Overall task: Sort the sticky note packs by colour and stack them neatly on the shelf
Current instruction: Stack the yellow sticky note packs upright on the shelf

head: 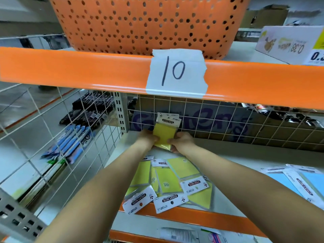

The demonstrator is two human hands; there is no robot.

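A yellow sticky note pack (164,132) with a white header card stands upright near the back left corner of the white shelf (245,155), in front of the wire grid. My left hand (148,138) grips its left edge and my right hand (182,141) grips its right edge. Whether more packs sit behind it in my hands is unclear. Several yellow-green packs (168,183) lie loosely heaped at the shelf's front edge, under my forearms. Light blue packs (298,179) lie at the front right of the same shelf.
An orange beam (70,67) with a taped label "10" (176,71) runs overhead, an orange perforated basket (143,23) above it. A wire grid (228,123) backs the shelf and another grid (52,137) walls its left side, with packaged goods beyond.
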